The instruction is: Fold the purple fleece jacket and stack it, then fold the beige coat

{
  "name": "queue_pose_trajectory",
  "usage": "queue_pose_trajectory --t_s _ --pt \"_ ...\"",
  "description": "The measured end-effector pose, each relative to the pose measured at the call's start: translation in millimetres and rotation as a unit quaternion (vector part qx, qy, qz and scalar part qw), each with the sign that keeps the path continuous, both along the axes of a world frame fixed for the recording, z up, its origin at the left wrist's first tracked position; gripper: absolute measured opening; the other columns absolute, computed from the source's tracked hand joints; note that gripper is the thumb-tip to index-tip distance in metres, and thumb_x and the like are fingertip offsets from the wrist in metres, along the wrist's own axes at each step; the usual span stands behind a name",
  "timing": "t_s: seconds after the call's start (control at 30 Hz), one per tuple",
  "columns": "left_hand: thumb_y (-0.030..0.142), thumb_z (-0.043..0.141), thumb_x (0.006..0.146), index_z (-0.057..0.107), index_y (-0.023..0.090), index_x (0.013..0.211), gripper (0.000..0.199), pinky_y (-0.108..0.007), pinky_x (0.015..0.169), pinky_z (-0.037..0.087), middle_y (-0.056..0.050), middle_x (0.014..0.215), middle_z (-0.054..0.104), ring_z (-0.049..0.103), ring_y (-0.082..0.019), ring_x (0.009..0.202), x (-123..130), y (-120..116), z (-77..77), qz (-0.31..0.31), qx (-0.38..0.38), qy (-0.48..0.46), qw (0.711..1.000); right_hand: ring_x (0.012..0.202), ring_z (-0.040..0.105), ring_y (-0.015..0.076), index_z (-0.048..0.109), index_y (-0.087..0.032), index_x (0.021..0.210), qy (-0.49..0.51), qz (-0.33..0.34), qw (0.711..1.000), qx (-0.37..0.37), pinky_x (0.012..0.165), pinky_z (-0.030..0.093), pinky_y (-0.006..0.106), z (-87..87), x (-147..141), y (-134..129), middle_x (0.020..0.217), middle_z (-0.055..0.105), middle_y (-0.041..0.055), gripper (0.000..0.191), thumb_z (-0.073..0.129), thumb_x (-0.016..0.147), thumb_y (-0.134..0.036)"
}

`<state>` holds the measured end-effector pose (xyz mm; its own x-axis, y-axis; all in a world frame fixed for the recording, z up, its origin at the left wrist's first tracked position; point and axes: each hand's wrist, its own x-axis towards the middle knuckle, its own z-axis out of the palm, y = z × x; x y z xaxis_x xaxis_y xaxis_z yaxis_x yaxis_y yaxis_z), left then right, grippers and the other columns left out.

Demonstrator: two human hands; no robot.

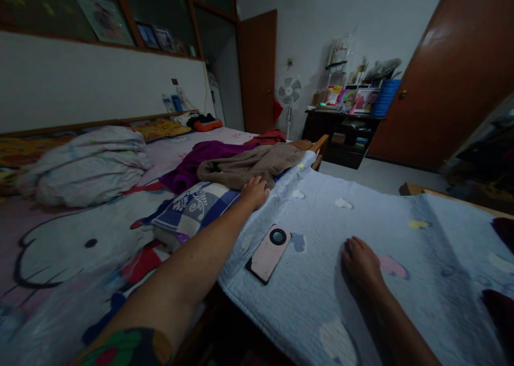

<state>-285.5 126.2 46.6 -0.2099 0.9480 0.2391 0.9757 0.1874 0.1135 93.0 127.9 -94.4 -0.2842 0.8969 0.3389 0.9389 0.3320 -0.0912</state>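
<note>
My left hand point(255, 192) is stretched out over the raised edge of the light blue quilt point(321, 211), its fingers spread against the brown cloth point(257, 162). Beside it lies a blue and white patterned pillow point(196, 205). A pink phone point(270, 252) rests face down on the quilt between my two arms, touched by neither hand. Further right, my right hand point(361, 261) lies on the quilt near a pink heart print. Its fingers are curled, and what they hold, if anything, is hidden.
A purple cloth point(209, 160) and a bundled white quilt point(96, 162) lie on the bed at left. At the back stand a fan point(289, 90), a dark cabinet point(309, 133) with items on top, and wooden doors point(257, 71).
</note>
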Motion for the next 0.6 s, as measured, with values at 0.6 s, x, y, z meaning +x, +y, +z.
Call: queue_pose_trajectory --t_s 0.6 --pt "0.01 0.043 0.079 0.068 0.018 0.103 0.036 -0.031 0.102 0.042 -0.007 0.111 0.066 0.057 -0.02 0.109 -57.7 -22.3 22.7 0.072 0.141 -0.085 0.984 0.123 0.048 0.0194 0.051 -0.008 0.128 0.171 0.352 0.919 -0.058 0.105 0.035 0.031 156.0 -307.9 15.3 0.132 0.055 0.015 0.044 0.042 0.085 -0.01"
